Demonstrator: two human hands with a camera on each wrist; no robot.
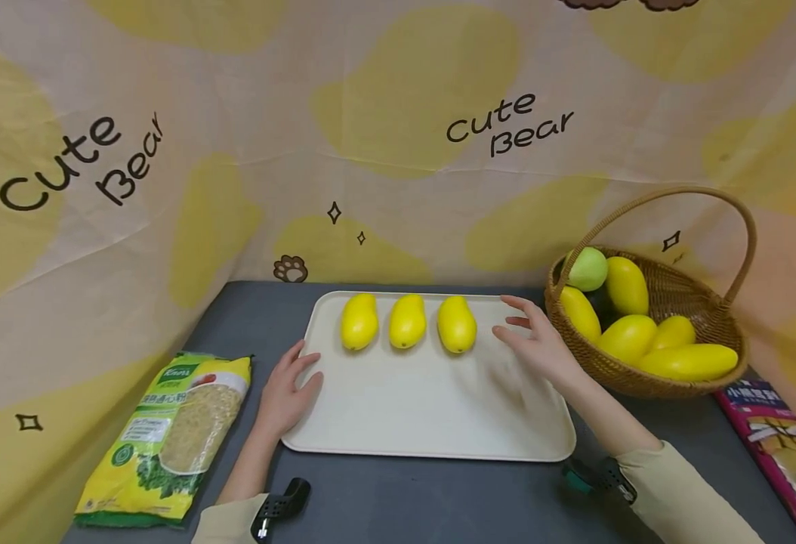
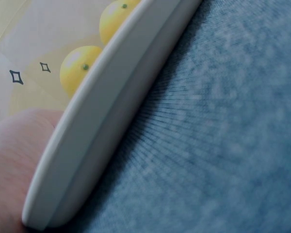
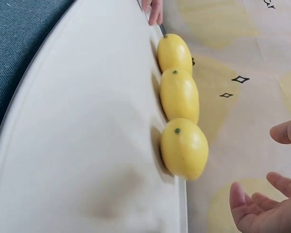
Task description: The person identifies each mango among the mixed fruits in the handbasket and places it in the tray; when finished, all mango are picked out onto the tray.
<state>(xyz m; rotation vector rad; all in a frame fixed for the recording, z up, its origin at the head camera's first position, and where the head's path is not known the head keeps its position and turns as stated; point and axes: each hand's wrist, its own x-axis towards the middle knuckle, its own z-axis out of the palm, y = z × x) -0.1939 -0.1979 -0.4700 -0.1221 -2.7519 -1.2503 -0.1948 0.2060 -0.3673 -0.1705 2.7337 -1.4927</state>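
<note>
Three yellow mangoes (image 1: 408, 321) stand in a row along the far side of a white tray (image 1: 432, 408). My left hand (image 1: 288, 393) rests at the tray's left rim, its fingers loosely spread over the edge. In the left wrist view the tray's rim hides most of that hand. My right hand (image 1: 537, 344) hovers above the tray's right side with nothing in it. Its fingers are loosely parted and point toward the rightmost mango (image 3: 184, 148), with a gap between. In the right wrist view that hand (image 3: 271, 208) appears at the lower right, apart from the fruit.
A wicker basket (image 1: 731, 332) with an arched handle stands at the right, holding several yellow fruits and a green one (image 1: 587, 269). On the left lies a yellow Knorr bag (image 1: 167, 438). A pink package (image 1: 779, 446) lies at the right edge. A printed cloth hangs behind.
</note>
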